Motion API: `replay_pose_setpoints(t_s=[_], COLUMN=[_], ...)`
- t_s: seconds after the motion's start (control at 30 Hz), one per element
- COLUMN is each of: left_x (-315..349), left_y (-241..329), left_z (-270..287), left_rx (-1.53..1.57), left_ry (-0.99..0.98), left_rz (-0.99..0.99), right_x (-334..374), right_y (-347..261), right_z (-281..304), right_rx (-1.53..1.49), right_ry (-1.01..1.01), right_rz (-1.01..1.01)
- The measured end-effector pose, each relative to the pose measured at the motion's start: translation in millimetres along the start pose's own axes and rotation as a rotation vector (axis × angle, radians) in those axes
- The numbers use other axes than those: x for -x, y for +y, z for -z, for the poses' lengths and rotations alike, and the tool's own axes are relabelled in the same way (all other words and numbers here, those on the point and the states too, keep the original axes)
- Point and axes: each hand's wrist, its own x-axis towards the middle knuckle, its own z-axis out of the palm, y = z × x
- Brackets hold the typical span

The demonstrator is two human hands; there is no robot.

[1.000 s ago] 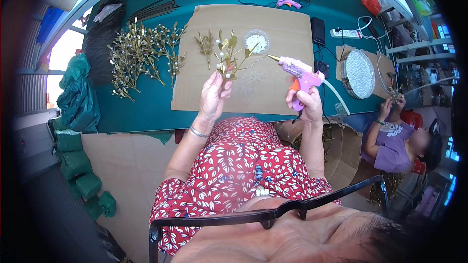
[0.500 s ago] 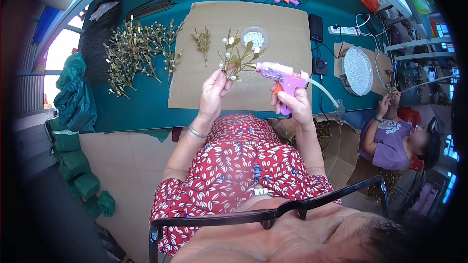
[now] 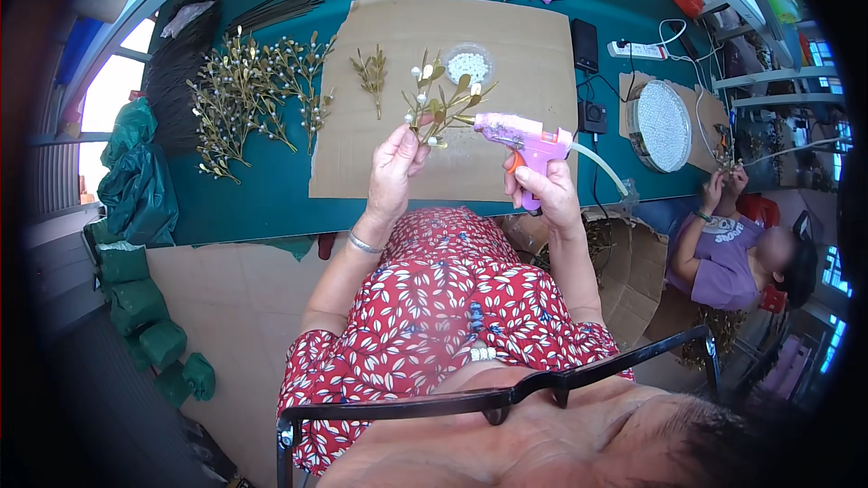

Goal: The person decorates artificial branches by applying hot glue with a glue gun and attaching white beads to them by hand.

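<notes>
Sprig (image 3: 441, 101) of gold leaves and white berries sits pinched in our left hand (image 3: 394, 165) above the cardboard sheet (image 3: 506, 45), our right hand (image 3: 542, 192) wrapped tight around the pink glue gun (image 3: 523, 136), nozzle at the stem. Beyond the sprig, a dish of white beads (image 3: 468, 63); left of the cardboard, a heap of gold sprigs (image 3: 244, 95). Since a moment ago, the nozzle has closed in on the sprig.

Heap of gold sprigs (image 3: 249, 95) on teal table (image 3: 271, 208), cardboard sheet (image 3: 533, 54), round dish of white beads (image 3: 468, 63), power strip (image 3: 636, 51)
</notes>
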Motion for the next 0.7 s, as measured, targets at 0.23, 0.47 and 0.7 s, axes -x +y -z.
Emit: replay_pose_setpoints(t_s=[0.23,0.47,0.7], left_x=[0.0,-1.0,-0.7], left_y=[-1.0,-1.5,-1.6], left_z=[3.5,0.6,0.2], left_rx=[-0.017,-0.021,-0.035], left_ry=[-0.035,0.011,0.005], left_rz=[0.006,-0.002,0.004], right_x=[-0.9,-1.1,0.2], right_y=[-0.5,0.8,-2.9], right_z=[0.6,3.8,2.8], right_rx=[0.01,-0.017,-0.041], right_ry=[0.015,0.023,0.049], right_rz=[-0.007,-0.018,-0.035])
